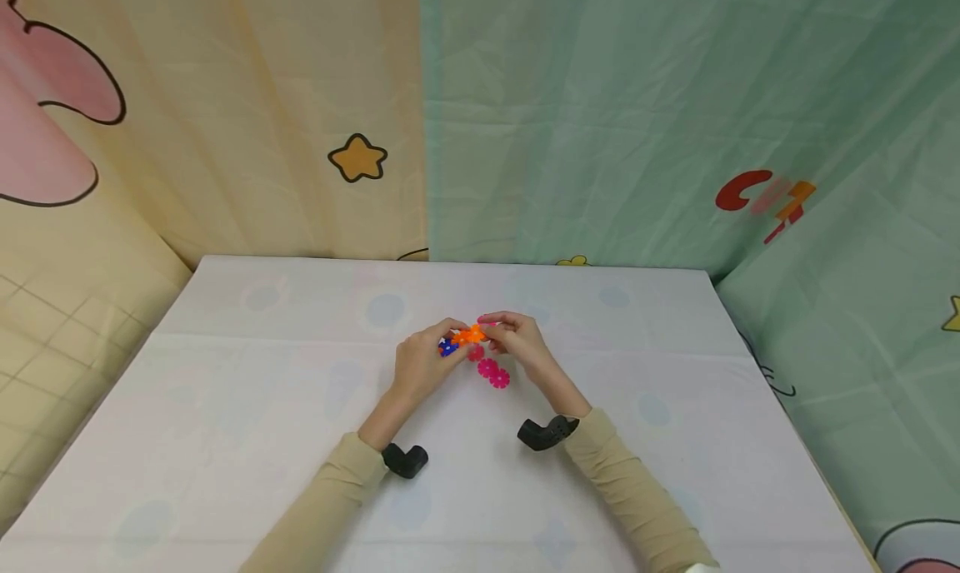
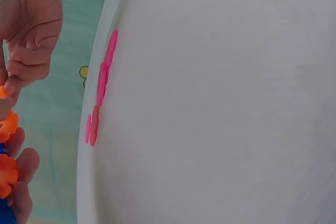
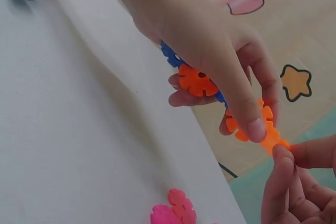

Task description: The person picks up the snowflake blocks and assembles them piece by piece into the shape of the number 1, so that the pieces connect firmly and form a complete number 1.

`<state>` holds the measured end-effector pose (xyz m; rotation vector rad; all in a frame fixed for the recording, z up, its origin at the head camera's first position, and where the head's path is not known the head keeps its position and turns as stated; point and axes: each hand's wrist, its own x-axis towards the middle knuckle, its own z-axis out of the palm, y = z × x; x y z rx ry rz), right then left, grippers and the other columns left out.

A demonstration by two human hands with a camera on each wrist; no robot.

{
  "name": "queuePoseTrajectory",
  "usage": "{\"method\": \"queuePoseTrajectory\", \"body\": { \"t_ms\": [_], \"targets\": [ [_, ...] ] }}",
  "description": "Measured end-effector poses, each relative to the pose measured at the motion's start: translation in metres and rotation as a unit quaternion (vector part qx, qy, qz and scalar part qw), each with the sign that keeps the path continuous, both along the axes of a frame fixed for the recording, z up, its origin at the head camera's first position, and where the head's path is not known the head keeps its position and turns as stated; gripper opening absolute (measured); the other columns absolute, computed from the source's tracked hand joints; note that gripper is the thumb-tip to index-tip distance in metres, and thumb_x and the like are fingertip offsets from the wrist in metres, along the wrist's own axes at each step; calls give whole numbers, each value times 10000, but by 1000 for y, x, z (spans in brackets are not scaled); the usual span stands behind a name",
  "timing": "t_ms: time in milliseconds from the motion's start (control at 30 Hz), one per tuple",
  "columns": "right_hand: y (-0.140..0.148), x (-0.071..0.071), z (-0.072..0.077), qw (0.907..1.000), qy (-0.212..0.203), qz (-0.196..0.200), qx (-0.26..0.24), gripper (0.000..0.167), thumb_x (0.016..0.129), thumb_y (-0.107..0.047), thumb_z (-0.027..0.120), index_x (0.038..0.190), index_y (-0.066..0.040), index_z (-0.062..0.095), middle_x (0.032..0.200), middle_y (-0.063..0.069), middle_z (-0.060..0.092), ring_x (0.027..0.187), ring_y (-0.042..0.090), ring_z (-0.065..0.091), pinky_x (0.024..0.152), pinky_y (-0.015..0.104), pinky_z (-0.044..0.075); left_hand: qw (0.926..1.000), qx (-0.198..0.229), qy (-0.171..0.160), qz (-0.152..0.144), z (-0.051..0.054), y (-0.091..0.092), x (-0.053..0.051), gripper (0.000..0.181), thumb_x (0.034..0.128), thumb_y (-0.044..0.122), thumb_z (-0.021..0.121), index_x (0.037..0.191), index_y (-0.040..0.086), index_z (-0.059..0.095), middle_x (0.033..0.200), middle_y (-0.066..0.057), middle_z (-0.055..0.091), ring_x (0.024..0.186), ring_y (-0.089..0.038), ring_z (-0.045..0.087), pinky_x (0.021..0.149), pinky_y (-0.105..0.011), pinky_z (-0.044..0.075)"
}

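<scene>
My left hand (image 1: 420,365) grips a joined chain of flower-shaped plastic snowflake discs, some blue (image 1: 447,346) and some orange (image 3: 198,81). Its thumb presses on an orange disc (image 3: 239,124) near the chain's end. At that end, my right hand (image 1: 527,346) pinches another orange disc (image 3: 273,139) between thumb and forefinger. In the left wrist view, orange discs (image 2: 7,169) show between the left fingertips, partly cut off by the frame. Several pink snowflake discs (image 1: 488,367) lie on the table below the hands, touching or overlapping in a row.
A white cloth with pale blue spots covers the table (image 1: 225,440). Printed curtains (image 1: 637,140) hang behind its far edge. A black wrist mount (image 1: 405,461) sits on the left wrist and a second mount (image 1: 546,433) on the right.
</scene>
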<state>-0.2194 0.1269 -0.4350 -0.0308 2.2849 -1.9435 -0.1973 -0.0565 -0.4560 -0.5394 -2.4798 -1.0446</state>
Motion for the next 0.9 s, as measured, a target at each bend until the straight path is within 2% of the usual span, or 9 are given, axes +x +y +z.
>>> {"method": "queuePoseTrajectory", "body": {
  "t_ms": [100, 267, 400, 500, 600, 700, 900],
  "targets": [
    [2, -6, 1, 9998, -118, 122, 75, 277, 1028, -149, 634, 1191, 70, 684, 832, 48, 665, 713, 221, 625, 679, 208, 546, 9999, 79, -17, 81, 0, -1, 0, 259, 885, 175, 841, 1092, 59, 736, 915, -130, 754, 648, -259, 654, 580, -329, 514],
    [10, -17, 2, 9996, -94, 41, 259, 287, 1038, -171, 614, 1205, 48, 697, 844, 90, 620, 690, 148, 565, 676, 203, 521, 9997, 190, -75, 167, 1, -3, -1, 257, 896, 184, 832, 1097, 57, 736, 869, -126, 740, 495, -168, 474, 482, -272, 386],
    [15, -27, 1, 9966, 171, 122, 796, 276, 1015, -122, 613, 1221, 39, 700, 907, 158, 652, 699, 157, 562, 678, 210, 517, 9993, 272, -183, 176, 2, -3, 0, 277, 898, 187, 832, 1124, 55, 743, 886, -138, 742, 470, -116, 369, 471, -248, 332],
    [16, -33, -1, 9903, 427, 252, 1299, 268, 982, -74, 637, 1209, 54, 695, 909, 162, 665, 703, 186, 583, 667, 224, 526, 9990, 320, -247, 163, 2, -4, 0, 292, 891, 175, 838, 1148, 59, 759, 926, -134, 746, 479, -108, 328, 481, -243, 308],
    [16, -39, -3, 9829, 541, 305, 1732, 259, 953, -50, 680, 1192, 48, 702, 931, 139, 674, 733, 218, 621, 662, 243, 536, 9989, 357, -273, 120, 3, -5, -1, 301, 896, 176, 834, 1169, 64, 774, 963, -122, 750, 493, -107, 326, 494, -246, 300],
    [16, -46, -9, 9783, 482, 334, 1986, 270, 937, -57, 710, 1194, 28, 706, 991, 135, 682, 795, 244, 652, 687, 269, 548, 9988, 389, -306, 46, 4, -5, -1, 311, 902, 182, 828, 1183, 58, 778, 971, -109, 751, 508, -110, 350, 504, -246, 315],
    [18, -56, -22, 9743, 344, 412, 2186, 311, 922, -76, 732, 1215, 24, 700, 1081, 159, 696, 880, 276, 653, 742, 303, 558, 9980, 461, -412, -120, 5, -6, -1, 302, 914, 149, 812, 1190, 35, 770, 810, -62, 702, 526, -101, 385, 501, -235, 325]
  ]
}}
